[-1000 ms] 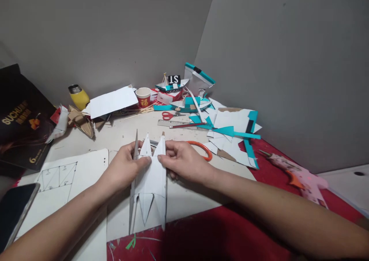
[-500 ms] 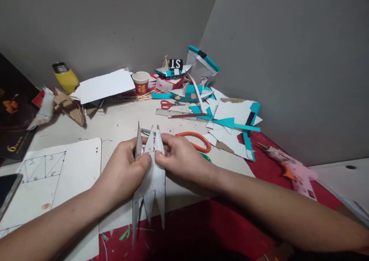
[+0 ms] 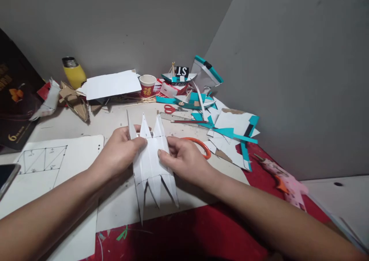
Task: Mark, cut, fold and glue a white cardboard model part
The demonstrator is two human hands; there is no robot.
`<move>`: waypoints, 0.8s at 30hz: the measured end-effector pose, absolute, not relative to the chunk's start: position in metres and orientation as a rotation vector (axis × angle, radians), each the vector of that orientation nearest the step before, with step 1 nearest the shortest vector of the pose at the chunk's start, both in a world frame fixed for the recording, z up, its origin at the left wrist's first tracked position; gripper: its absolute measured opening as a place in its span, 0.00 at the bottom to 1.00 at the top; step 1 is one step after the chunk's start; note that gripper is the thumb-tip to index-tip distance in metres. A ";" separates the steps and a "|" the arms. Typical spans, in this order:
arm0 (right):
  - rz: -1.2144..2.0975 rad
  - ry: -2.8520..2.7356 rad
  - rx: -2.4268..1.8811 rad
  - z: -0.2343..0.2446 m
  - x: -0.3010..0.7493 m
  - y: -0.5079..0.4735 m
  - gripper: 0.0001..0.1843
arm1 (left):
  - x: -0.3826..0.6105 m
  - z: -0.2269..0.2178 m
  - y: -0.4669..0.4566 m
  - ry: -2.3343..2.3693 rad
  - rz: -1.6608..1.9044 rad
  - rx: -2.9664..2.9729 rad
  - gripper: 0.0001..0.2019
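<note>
Between my hands is a white folded paper cut-out (image 3: 152, 157), with pointed tabs at its far and near ends and pencil marks along its fold lines. My left hand (image 3: 122, 147) grips its left edge, thumb on top and fingers behind. On the right edge, my right hand (image 3: 184, 159) pinches it, its thumb lying across the face and the other fingers partly hidden underneath. The piece is held above the table, tilted toward me. Behind my right hand, the orange handle of a pair of scissors (image 3: 201, 145) shows in part.
A sheet with a pencilled drawing (image 3: 80, 165) and a phone (image 3: 8, 176) lie left. Farther back are a paper cup (image 3: 148, 86), a yellow bottle (image 3: 74, 74), small red scissors (image 3: 170, 109), a pencil (image 3: 187, 121) and model boats (image 3: 178, 77). A pink glue gun (image 3: 284, 178) rests right, on red cloth.
The cut-out has spread flatter and wider, its face now turned more toward me. My hands have moved slightly apart. The whole view has shifted a little.
</note>
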State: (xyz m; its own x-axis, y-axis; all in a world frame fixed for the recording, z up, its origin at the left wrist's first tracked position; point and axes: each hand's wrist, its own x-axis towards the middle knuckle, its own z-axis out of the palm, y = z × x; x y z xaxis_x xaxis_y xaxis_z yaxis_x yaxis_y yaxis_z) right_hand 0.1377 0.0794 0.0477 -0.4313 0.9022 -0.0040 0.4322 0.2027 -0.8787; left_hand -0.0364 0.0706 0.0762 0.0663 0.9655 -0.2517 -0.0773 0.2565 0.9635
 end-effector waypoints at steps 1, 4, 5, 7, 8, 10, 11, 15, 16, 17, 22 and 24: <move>1.202 -1.950 -1.223 0.045 0.138 0.080 0.06 | -0.036 0.074 0.070 1.196 1.004 0.959 0.14; 1.165 -1.990 -1.241 0.041 0.138 0.082 0.07 | -0.036 0.070 0.069 1.179 0.899 0.941 0.10; 1.114 -2.030 -1.255 0.042 0.138 0.082 0.07 | -0.036 0.069 0.068 1.193 0.860 0.968 0.08; 1.004 -2.117 -1.283 0.043 0.137 0.082 0.06 | -0.036 0.068 0.067 1.237 0.809 1.045 0.06; 0.950 -2.152 -1.297 0.044 0.137 0.082 0.06 | -0.036 0.068 0.066 1.256 0.800 1.079 0.05; 0.831 -2.214 -1.336 0.046 0.134 0.080 0.07 | -0.036 0.069 0.065 1.284 0.797 1.110 0.04; 0.762 -2.247 -1.363 0.046 0.133 0.078 0.07 | -0.035 0.070 0.064 1.299 0.800 1.110 0.03; 0.567 -2.372 -1.484 0.043 0.127 0.073 0.07 | -0.032 0.068 0.064 1.312 0.812 1.044 0.02; 0.592 -2.366 -1.487 0.041 0.126 0.072 0.07 | -0.032 0.066 0.065 1.295 0.820 1.024 0.01; 0.641 -2.346 -1.472 0.040 0.126 0.072 0.07 | -0.033 0.065 0.066 1.271 0.830 1.007 0.01; 0.803 -2.201 -1.339 0.046 0.132 0.081 0.08 | -0.038 0.064 0.071 1.138 0.849 1.001 0.11; 0.836 -2.056 -1.312 0.050 0.136 0.086 0.09 | -0.039 0.066 0.069 1.094 0.813 1.020 0.13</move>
